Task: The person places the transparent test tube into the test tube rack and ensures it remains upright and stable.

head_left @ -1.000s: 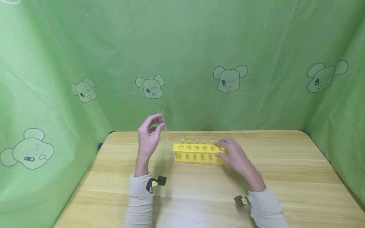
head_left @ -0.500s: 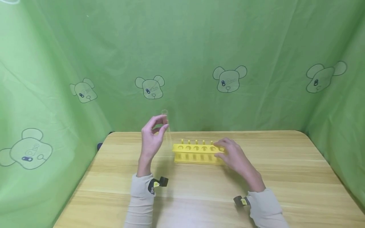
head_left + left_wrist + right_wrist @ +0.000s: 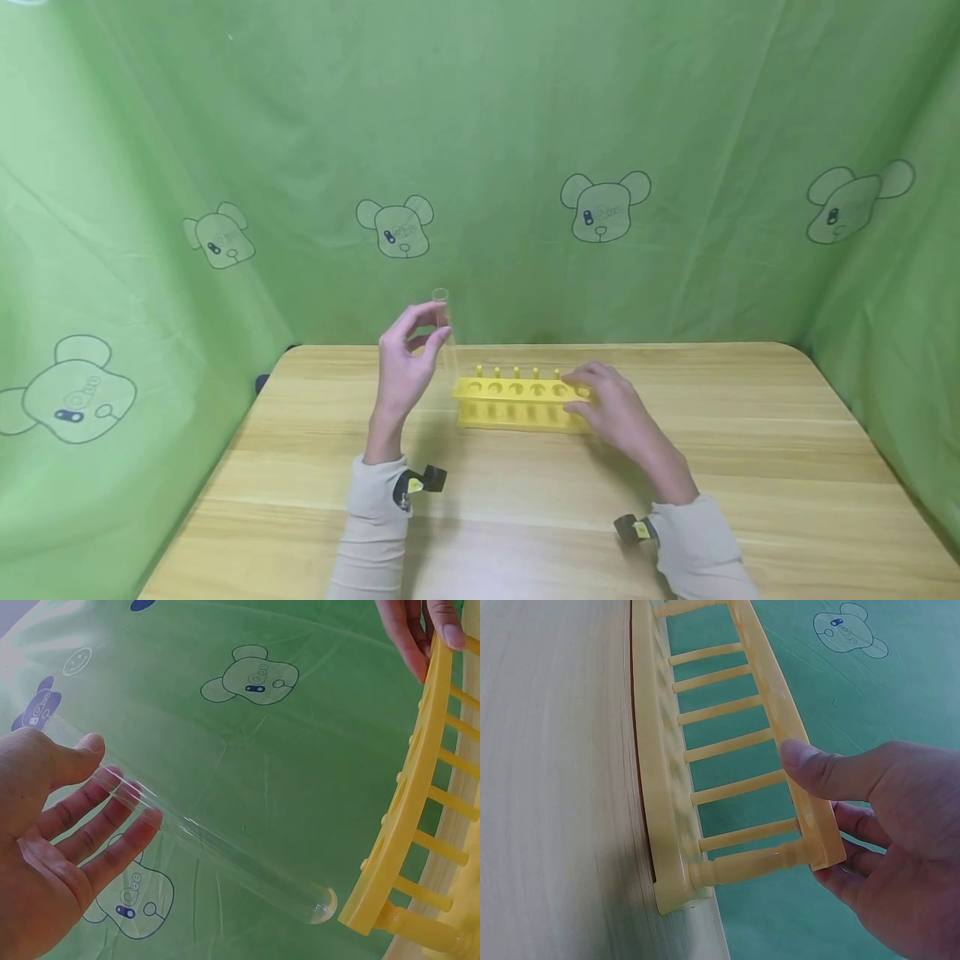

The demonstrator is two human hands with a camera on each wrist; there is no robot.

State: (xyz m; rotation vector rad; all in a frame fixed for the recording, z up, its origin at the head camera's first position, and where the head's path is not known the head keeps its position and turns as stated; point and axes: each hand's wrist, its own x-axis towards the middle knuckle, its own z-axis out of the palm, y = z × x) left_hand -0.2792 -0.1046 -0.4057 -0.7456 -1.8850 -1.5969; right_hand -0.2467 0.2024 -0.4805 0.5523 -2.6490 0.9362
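Between thumb and fingertips, my left hand (image 3: 405, 367) pinches a clear glass test tube (image 3: 240, 859) near its open top. The tube hangs nearly upright, rounded end down, close to the left end of a yellow test tube rack (image 3: 517, 389). In the left wrist view that rounded end is beside the rack's top plate, not in a hole. My right hand (image 3: 611, 404) grips the right end of the rack's top plate; the right wrist view shows the thumb on the near edge and fingers behind. The rack stands upright on the table.
The rack has a row of holes on top and several pegs (image 3: 517, 372) along its back. It stands on a light wooden table (image 3: 525, 517). A green curtain (image 3: 495, 125) printed with bear heads surrounds the back and sides.
My left hand has moved right with the test tube, bringing it closer to the rack's left end. My right hand and the rack have stayed in place.
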